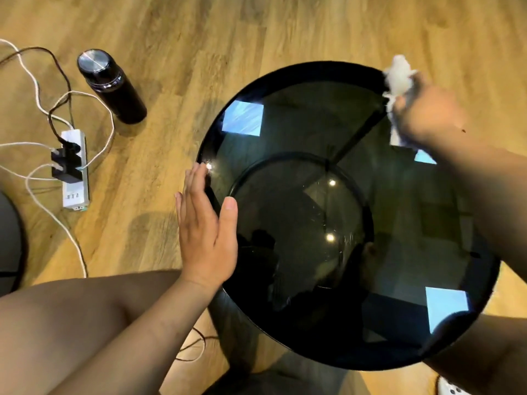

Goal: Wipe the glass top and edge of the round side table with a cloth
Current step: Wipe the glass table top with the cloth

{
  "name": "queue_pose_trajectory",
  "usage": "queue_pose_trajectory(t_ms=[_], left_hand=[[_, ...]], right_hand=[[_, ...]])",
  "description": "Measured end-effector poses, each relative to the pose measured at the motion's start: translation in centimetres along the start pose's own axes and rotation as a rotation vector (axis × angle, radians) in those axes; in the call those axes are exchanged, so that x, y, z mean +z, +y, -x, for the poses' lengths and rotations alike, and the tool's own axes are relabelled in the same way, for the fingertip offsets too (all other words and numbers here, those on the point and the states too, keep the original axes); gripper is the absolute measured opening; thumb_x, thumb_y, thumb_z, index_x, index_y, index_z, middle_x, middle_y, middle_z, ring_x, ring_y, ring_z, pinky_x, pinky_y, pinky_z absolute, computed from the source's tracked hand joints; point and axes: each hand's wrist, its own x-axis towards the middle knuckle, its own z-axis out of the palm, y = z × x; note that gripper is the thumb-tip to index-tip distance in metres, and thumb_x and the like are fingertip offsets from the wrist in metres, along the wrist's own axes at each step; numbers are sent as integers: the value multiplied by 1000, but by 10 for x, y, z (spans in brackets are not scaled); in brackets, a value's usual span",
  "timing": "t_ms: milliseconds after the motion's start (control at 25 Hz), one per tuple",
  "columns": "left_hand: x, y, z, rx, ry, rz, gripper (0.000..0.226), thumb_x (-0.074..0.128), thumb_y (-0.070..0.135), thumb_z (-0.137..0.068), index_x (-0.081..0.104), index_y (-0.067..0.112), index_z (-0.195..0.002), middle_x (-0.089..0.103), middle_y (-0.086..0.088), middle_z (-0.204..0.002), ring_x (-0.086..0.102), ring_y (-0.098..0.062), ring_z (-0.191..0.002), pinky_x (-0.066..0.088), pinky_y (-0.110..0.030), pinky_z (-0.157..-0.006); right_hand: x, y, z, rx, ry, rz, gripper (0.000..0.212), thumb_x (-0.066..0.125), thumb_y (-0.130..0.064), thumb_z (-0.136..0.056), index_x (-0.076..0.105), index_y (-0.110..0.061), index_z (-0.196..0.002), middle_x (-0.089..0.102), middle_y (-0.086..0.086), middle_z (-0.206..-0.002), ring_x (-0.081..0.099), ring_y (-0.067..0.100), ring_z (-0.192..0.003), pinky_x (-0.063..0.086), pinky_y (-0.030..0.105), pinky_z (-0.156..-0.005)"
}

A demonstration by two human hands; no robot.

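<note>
A round side table [482, 275] with a dark glass surface fills the centre and right of the frame, standing on a wooden floor [199, 38]. The right hand [427, 115] reaches to the upper right rim, its fingers closed around a white cloth [397, 74] that is pressed on the table's far edge; both are blurred. The left hand [204, 223] lies flat against the left rim, fingers straight and open, thumb on the glass, holding nothing. The glass carries bright window reflections and is bare otherwise. In the upper left of the frame a black bottle [111, 84] stands on the floor, well apart from the table, with a power strip [74, 169] and trailing cables [34, 81] further left. Open floor lies between bottle and rim.
</note>
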Motion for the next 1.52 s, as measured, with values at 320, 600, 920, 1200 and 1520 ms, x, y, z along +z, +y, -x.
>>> queue_pose_trajectory(t_ms=[320,600,920,1200,1520], left_hand=[[1,-1,-2,-18,18,23,64,27,45,-94,21,19,-152,26,-5,-160,22,-21,-148,21,-51,-119],[2,4,-2,-132,122,140,60,33,37,-97,19,15,-151,29,-8,-157,31,-18,-142,25,-37,-118],[3,10,-2,-179,96,45,55,35,33,-100,18,25,-152,27,1,-159,29,-17,-144,24,-35,-117],[1,13,-3,-230,109,102,51,32,32,-103,20,22,-152,28,0,-159,28,-13,-144,21,-25,-113],[2,5,-5,-309,90,44,60,25,44,-99,10,26,-155,29,4,-159,31,-16,-143,21,-36,-119]], right_hand=[[12,-118,107,-209,20,-51,43,41,-31,-97,41,-18,-137,54,21,-128,63,42,-94,42,40,-70],[5,-158,177,-790,-164,-86,43,41,-39,-96,41,-33,-139,58,9,-113,64,32,-91,35,35,-62],[-9,90,52,127,31,-66,44,35,-38,-91,42,-25,-132,62,26,-116,60,46,-104,49,51,-89],[12,-119,210,-350,-139,-173,40,43,-32,-95,46,-31,-135,60,11,-115,63,32,-96,33,34,-66],[4,-31,167,-500,-113,-100,44,46,-36,-93,45,-42,-136,62,10,-116,62,36,-103,40,34,-74]])
